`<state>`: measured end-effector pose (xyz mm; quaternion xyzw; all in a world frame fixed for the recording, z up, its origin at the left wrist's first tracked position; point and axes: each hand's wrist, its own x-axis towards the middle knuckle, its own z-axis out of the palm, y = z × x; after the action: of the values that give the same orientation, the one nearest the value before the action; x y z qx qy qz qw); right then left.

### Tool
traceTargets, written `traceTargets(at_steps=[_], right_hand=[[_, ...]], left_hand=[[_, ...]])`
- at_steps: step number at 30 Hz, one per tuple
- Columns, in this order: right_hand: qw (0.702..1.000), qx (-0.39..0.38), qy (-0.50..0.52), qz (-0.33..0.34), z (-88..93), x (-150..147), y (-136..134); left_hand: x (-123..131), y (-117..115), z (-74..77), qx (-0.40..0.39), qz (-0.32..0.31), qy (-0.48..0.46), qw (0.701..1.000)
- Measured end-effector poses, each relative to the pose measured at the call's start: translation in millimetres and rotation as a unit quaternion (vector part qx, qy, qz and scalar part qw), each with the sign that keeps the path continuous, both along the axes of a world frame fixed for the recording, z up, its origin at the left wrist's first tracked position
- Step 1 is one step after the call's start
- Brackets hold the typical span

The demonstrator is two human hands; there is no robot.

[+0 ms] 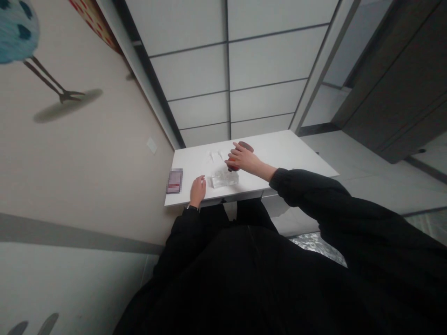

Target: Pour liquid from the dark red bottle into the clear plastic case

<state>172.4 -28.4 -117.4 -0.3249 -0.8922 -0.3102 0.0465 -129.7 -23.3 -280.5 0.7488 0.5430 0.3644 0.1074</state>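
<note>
My right hand [242, 157] reaches over the white table [293, 153] and closes its fingers round a small orange-red object [232, 164] that I cannot make out fully. A dark oval thing [247, 146] lies just behind that hand. My left hand [198, 189] rests on the table near its front edge, fingers loosely curled with nothing in them. Between the hands lies a clear plastic packet [224, 177]. Pale flat pieces [216, 155] lie farther back.
A small blurred dark card or phone [174, 181] lies at the table's left front corner, beside the beige wall [104, 153]. White panelled doors [230, 79] stand behind the table. A dark cabinet [394, 83] is at the right.
</note>
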Motion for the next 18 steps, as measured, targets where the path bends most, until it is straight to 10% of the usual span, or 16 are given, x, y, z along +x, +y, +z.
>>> traceTargets(at_steps=[10,18], right_hand=[[0.989,-0.053,0.120,-0.067,-40.6,30,-8],[0.889,-0.135,0.411,-0.148,-99.7,50,-37]], left_hand=[[-1,4,-6.1,-0.036,-0.003,-0.004,0.999],[-2,-5,2.4,-0.054,0.004,-0.023,0.998]])
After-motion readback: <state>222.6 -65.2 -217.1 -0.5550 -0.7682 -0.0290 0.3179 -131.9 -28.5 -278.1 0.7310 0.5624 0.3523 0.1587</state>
